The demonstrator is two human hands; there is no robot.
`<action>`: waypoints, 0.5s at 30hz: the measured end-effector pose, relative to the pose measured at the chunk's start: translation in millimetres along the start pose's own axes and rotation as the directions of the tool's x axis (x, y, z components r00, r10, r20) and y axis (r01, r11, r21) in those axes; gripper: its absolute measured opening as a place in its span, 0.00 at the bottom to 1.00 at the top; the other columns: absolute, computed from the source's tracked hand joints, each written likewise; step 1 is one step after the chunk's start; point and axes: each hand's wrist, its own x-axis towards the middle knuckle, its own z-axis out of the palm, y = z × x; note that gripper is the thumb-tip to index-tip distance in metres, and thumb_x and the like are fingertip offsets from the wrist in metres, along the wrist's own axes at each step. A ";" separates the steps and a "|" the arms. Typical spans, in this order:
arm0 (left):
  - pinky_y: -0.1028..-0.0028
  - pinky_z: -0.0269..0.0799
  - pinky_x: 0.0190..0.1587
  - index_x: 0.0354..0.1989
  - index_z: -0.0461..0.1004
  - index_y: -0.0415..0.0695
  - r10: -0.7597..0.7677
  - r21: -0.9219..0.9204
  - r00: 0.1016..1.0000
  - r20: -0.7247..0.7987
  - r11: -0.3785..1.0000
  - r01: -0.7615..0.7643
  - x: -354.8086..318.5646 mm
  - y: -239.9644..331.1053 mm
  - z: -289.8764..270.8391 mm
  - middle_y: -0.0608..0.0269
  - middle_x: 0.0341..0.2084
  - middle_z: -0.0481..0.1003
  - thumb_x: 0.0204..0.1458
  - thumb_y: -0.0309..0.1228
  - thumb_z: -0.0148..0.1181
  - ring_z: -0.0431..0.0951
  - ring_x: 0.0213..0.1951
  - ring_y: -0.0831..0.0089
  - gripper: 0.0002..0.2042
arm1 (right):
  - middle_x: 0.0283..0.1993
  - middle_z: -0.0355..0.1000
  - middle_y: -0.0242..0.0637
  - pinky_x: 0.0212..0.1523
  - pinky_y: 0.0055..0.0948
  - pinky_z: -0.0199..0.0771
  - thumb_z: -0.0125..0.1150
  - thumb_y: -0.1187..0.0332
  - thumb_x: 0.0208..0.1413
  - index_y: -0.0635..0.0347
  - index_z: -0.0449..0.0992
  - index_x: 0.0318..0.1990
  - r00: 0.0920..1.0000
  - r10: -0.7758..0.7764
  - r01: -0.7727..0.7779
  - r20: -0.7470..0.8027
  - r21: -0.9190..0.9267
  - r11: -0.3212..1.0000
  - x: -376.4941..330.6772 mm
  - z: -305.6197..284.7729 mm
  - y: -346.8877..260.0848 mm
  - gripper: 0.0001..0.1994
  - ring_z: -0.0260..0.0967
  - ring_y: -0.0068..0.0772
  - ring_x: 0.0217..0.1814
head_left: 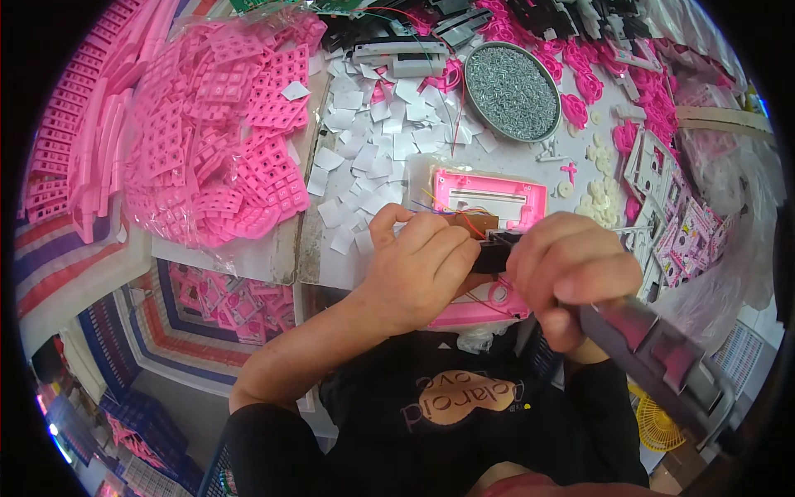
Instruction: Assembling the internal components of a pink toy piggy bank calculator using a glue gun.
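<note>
My left hand (418,269) is closed, its fingers on a small black part (490,258) with thin coloured wires beside it. My right hand (575,269) is wrapped round a bulky dark grey tool (662,360) whose body sticks out to the lower right; its exact kind I cannot make out. The right fingers meet the black part. Behind the hands lies an open pink plastic housing (534,199), with a brown board (474,221) at its near side. Another pink piece (464,313) shows below the hands, partly covered by them.
Pink keypad pieces in a clear bag (211,141) heap at the left. White paper squares (364,157) are scattered beside them. A round dish of small screws (512,91) stands at the back. Cream plastic parts (598,190) and printed pink-and-white panels (687,228) lie on the right.
</note>
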 end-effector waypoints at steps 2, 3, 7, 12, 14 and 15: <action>0.58 0.54 0.46 0.38 0.76 0.46 0.006 -0.008 1.000 0.005 1.000 -0.006 0.0 -1.6 1.4 0.69 0.35 0.77 0.33 0.38 0.75 0.74 0.36 0.69 0.22 | 0.18 0.66 0.28 0.18 0.28 0.71 0.65 0.68 0.61 0.56 0.64 0.43 0.999 0.034 -0.033 -0.038 0.007 0.999 2.0 1.4 3.9 0.13 0.64 0.27 0.14; 0.58 0.54 0.46 0.37 0.75 0.46 0.008 -0.012 1.000 0.008 1.000 -0.008 -0.2 -2.4 2.3 0.69 0.35 0.77 0.33 0.38 0.75 0.74 0.36 0.69 0.22 | 0.17 0.66 0.28 0.18 0.28 0.71 0.65 0.68 0.60 0.56 0.64 0.42 0.998 0.049 -0.048 -0.048 0.025 0.999 3.9 1.4 6.4 0.13 0.63 0.27 0.13; 0.57 0.55 0.46 0.37 0.75 0.46 0.051 -0.021 0.999 0.003 0.998 -0.051 -0.4 -5.7 4.3 0.68 0.36 0.77 0.32 0.37 0.75 0.74 0.37 0.68 0.22 | 0.16 0.66 0.28 0.19 0.28 0.71 0.70 0.66 0.57 0.57 0.68 0.41 0.994 0.086 -0.076 -0.063 0.145 0.986 8.0 -1.8 10.5 0.14 0.63 0.27 0.14; 0.52 0.54 0.54 0.38 0.76 0.48 0.050 0.075 0.994 0.096 0.996 -0.057 3.1 -0.4 -6.0 0.69 0.43 0.78 0.36 0.42 0.74 0.74 0.46 0.67 0.21 | 0.41 0.73 0.40 0.42 0.38 0.72 0.79 0.55 0.47 0.58 0.66 0.61 0.982 0.185 -0.189 0.040 0.249 0.950 -5.7 -31.0 15.2 0.37 0.71 0.34 0.42; 0.51 0.50 0.57 0.36 0.76 0.49 0.008 0.087 0.990 0.138 0.996 -0.020 6.4 0.5 -7.8 0.72 0.45 0.76 0.38 0.43 0.71 0.73 0.49 0.70 0.18 | 0.57 0.70 0.45 0.56 0.41 0.67 0.84 0.49 0.37 0.57 0.59 0.72 0.917 0.397 -0.396 0.020 0.150 0.906 -26.4 -34.6 7.2 0.54 0.67 0.37 0.58; 0.50 0.49 0.59 0.35 0.76 0.50 -0.014 0.096 0.988 0.157 0.995 -0.001 7.5 0.3 -8.3 0.74 0.47 0.75 0.39 0.43 0.69 0.72 0.51 0.71 0.16 | 0.59 0.70 0.43 0.58 0.40 0.65 0.84 0.51 0.34 0.58 0.61 0.71 0.854 0.519 -0.509 0.030 -0.152 0.847 -34.0 -40.8 -4.4 0.54 0.66 0.39 0.59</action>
